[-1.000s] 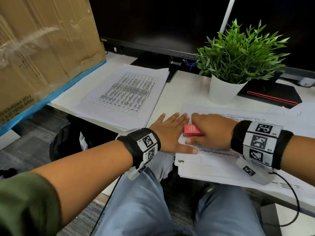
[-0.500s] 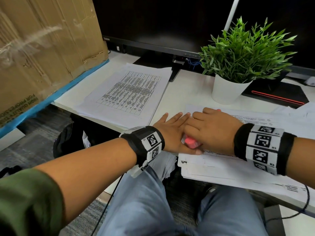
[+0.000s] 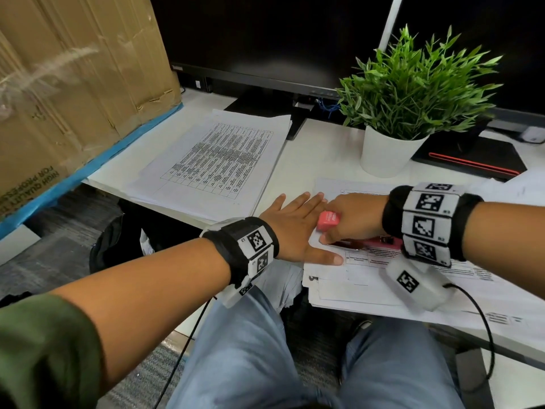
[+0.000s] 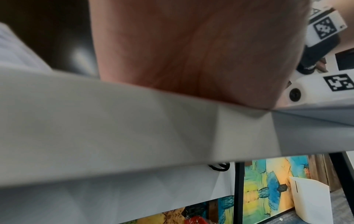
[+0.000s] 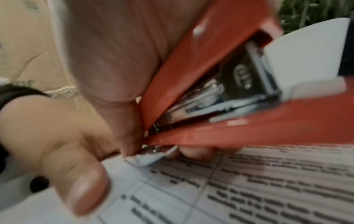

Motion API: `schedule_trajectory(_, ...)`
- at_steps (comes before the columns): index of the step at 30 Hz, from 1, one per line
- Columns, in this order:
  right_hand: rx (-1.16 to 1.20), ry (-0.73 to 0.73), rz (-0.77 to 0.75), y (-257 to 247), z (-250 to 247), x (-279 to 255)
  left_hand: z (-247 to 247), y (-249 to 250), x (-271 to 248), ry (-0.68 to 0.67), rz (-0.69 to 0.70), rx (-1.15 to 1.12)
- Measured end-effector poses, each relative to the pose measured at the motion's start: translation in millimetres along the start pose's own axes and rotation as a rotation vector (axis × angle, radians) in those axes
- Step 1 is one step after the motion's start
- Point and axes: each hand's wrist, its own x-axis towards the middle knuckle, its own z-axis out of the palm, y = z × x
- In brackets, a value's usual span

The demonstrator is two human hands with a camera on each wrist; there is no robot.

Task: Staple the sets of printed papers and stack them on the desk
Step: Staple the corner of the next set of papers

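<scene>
A red stapler point(image 3: 328, 221) sits over the near-left corner of a pile of printed papers point(image 3: 368, 278) at the desk's front edge. My right hand point(image 3: 351, 219) grips the stapler; in the right wrist view the stapler point(image 5: 239, 84) stands with its top lifted and the metal magazine showing. My left hand point(image 3: 298, 228) lies flat with straight fingers on the paper corner, thumb point(image 5: 76, 181) pressing the sheet point(image 5: 229, 197) beside the stapler's nose. A second stack of printed papers point(image 3: 218, 160) lies further left on the desk. The left wrist view shows only my palm point(image 4: 191, 53) above the desk edge.
A potted plant point(image 3: 392, 113) in a white pot stands just behind the hands. A monitor point(image 3: 265, 39) and its stand fill the back, a cardboard box point(image 3: 73, 84) sits at the left. A black tray with a red stripe point(image 3: 472, 160) lies at the right.
My right hand was pressing down over the stapler half a second ago; now it has eased up, the stapler's red top shows again and stands raised. The left hand stays flat.
</scene>
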Motion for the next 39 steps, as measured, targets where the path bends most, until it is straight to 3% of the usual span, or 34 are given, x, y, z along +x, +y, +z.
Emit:
schedule_trajectory(6, 0.155, -0.077, 0.147, 12.6, -8.1, 11.3, -1.8, -0.4, -0.5, -0.025, 0.003, 0.000)
schedule_trajectory(24, 0.374, -0.158, 0.143, 24.2, -15.2, 8.0, -7.2, 2.4, -1.6, -0.078, -0.009, 0.005)
schedule_trajectory(29, 0.590, -0.198, 0.144, 25.8, -13.3, 4.6, -6.0, 1.9, 0.0, -0.071, 0.005, 0.004)
schedule_trajectory(33, 0.456, -0.150, 0.113, 19.8, -12.6, 5.9, -2.7, -0.4, -0.5, -0.036, 0.014, -0.049)
schedule_trajectory(36, 0.403, -0.087, 0.078, 19.6, -10.9, 5.4, -6.5, -4.4, -1.2, 0.001, 0.022, -0.211)
schedule_trajectory(39, 0.310, 0.062, 0.051, 17.6, -11.4, 1.9, -15.5, -14.4, -5.1, 0.183, -0.062, -0.734)
